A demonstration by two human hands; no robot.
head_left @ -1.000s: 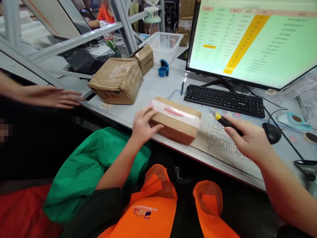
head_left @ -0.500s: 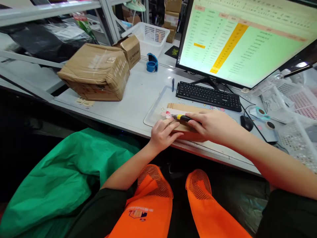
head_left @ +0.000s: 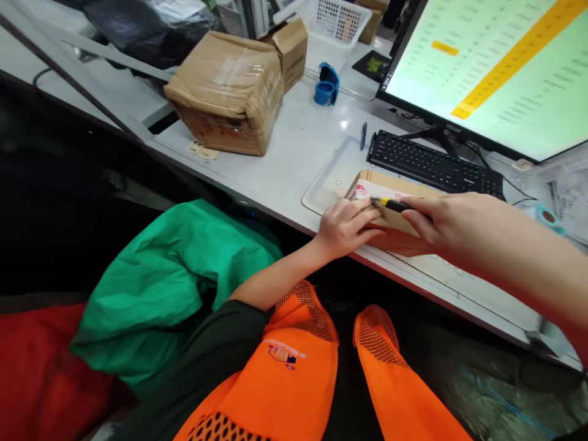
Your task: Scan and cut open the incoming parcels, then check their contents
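Observation:
A small flat cardboard parcel (head_left: 383,184) with white and red tape lies near the desk's front edge, in front of the keyboard. My left hand (head_left: 345,226) presses on its near left end, fingers curled against it. My right hand (head_left: 438,217) lies across the parcel's top and grips a black and yellow utility knife (head_left: 390,204), whose tip points left at the taped end beside my left fingers.
A larger taped brown box (head_left: 227,92) and a small carton (head_left: 291,46) stand at the back left. A blue tape dispenser (head_left: 326,86), pen (head_left: 363,135), black keyboard (head_left: 432,165), monitor (head_left: 496,67) and white basket (head_left: 340,21) are behind. A green bag (head_left: 160,275) lies beside my lap.
My right hand brought the knife from the right onto the parcel's top. The parcel now lies flat under both hands. Another person's hand at the far left is out of view now.

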